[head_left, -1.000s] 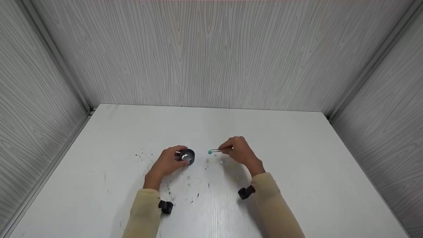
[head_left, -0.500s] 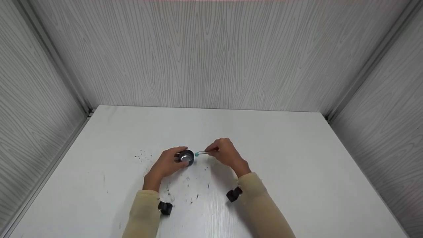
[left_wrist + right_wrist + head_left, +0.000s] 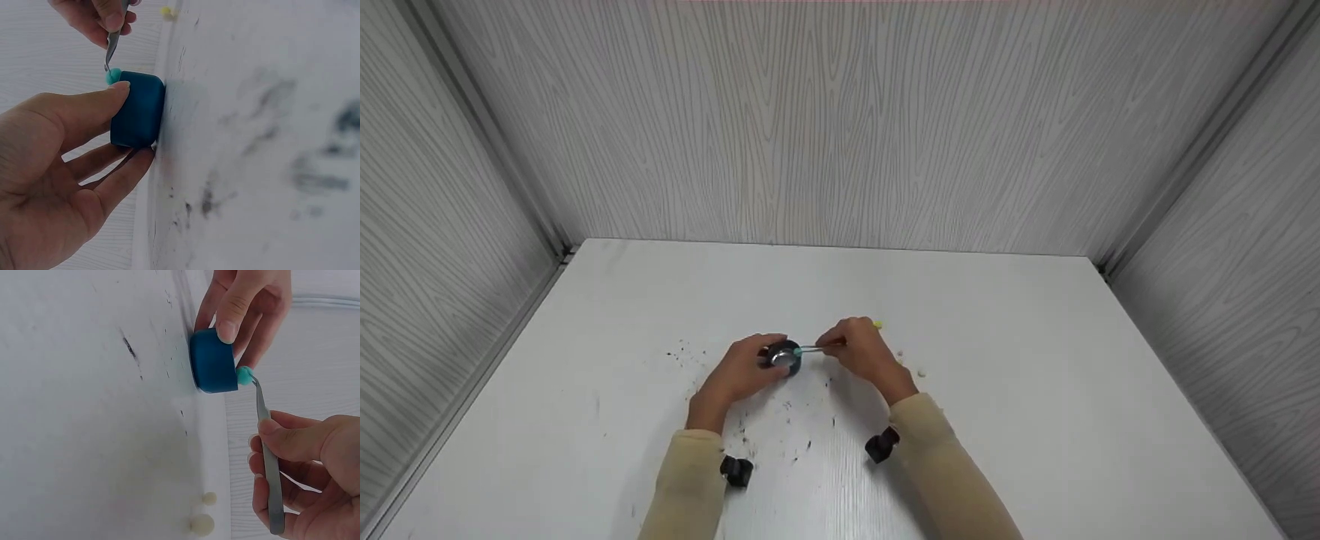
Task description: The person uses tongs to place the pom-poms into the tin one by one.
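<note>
My left hand [image 3: 67, 163] grips a small dark blue cup [image 3: 138, 109] by its sides, thumb at the rim and fingers around the far side. The cup stands on the white table, and its shiny inside [image 3: 784, 358] faces up in the head view. My right hand [image 3: 315, 461] pinches a pair of metal tweezers [image 3: 271, 478] with bent tips. Between those tips sits a turquoise ball [image 3: 244, 375], right at the cup's rim. Whether the ball touches the rim I cannot tell.
Two pale beads, the larger [image 3: 202, 525] and the smaller [image 3: 209, 498], lie on the table [image 3: 1020, 360] to the right. A yellow bead [image 3: 877, 324] is behind my right hand. Dark specks [image 3: 682, 352] mark the table. Wood-grained panels [image 3: 840, 120] enclose it.
My right hand has moved left with the tweezers and turquoise ball, from apart from the cup to its rim. The beads have come into view to the right. My left hand keeps its place.
</note>
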The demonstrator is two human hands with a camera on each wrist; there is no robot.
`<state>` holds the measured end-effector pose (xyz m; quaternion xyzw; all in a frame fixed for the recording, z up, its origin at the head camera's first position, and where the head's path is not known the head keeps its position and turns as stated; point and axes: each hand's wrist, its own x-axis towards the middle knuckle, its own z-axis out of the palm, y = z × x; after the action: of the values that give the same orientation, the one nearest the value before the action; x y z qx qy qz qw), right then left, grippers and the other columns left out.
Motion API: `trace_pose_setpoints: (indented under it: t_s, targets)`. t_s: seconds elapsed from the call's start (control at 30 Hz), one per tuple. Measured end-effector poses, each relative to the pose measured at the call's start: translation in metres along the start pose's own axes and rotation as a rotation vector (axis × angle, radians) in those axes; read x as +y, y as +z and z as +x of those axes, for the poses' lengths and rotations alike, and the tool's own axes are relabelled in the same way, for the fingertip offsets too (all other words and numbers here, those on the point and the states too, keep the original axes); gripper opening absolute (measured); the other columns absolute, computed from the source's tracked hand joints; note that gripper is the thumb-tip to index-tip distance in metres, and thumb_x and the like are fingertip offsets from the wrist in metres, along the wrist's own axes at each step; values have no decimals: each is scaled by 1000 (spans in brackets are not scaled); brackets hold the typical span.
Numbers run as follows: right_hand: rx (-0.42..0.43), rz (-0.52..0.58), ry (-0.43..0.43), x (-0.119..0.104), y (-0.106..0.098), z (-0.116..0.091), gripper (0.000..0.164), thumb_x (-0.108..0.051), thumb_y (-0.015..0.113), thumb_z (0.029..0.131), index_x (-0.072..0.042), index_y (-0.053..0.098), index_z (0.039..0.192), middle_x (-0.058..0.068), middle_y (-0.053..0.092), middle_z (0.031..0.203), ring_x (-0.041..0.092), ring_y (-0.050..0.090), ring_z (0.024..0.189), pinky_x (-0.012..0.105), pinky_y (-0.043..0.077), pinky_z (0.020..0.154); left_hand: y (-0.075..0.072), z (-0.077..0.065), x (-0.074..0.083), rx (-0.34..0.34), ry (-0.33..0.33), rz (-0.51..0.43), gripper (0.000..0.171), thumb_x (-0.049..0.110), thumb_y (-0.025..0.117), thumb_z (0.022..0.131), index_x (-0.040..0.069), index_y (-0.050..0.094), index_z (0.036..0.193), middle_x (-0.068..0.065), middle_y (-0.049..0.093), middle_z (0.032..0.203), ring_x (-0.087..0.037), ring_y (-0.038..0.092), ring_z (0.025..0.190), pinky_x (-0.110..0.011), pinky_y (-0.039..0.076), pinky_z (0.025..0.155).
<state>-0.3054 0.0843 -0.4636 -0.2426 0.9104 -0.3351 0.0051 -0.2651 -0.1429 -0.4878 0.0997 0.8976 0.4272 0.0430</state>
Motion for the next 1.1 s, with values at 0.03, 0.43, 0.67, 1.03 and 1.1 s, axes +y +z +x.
trace_pose_setpoints:
  t_s: [0.03, 0.43, 0.67, 1.03, 1.1]
  targets:
    - [0, 1, -1, 0, 0, 0, 17, 1, 72, 93, -6, 83, 104, 10, 80, 103, 23, 74, 97, 37, 63, 85, 0, 0, 0, -1, 2, -1, 56, 12, 73, 95, 5, 55, 147, -20, 62, 142, -41, 60, 133, -55, 47, 114]
    - [-1, -9, 10, -1, 2, 0, 17, 1, 72, 93, -6, 83, 104, 10, 79, 103, 21, 73, 96, 35, 62, 84, -2, 1, 2, -8, 0, -3, 56, 12, 74, 95, 4, 55, 147, -22, 60, 145, -41, 59, 133, -55, 47, 114]
    - [-1, -13, 2, 2, 3, 0, 17, 1, 71, 93, -5, 82, 105, 11, 79, 105, 22, 73, 97, 37, 62, 85, -1, 1, 0, -13, 5, -12, 55, 11, 73, 95, 3, 55, 147, -23, 59, 144, -42, 60, 132, -54, 49, 112]
    - [31, -10, -4, 7, -15, -9, 17, 0, 71, 94, -4, 82, 106, 12, 79, 105, 23, 72, 94, 38, 63, 84, -1, -1, -1, -13, 4, -22, 55, 10, 73, 95, 2, 55, 147, -24, 57, 147, -44, 60, 131, -54, 50, 111]
    - [37, -10, 5, 9, -20, -12, 17, 0, 72, 94, -4, 82, 106, 12, 79, 105, 23, 72, 93, 39, 62, 82, -1, -1, 0, -14, 4, -27, 55, 9, 73, 95, 2, 55, 147, -24, 57, 147, -44, 60, 132, -54, 50, 111]
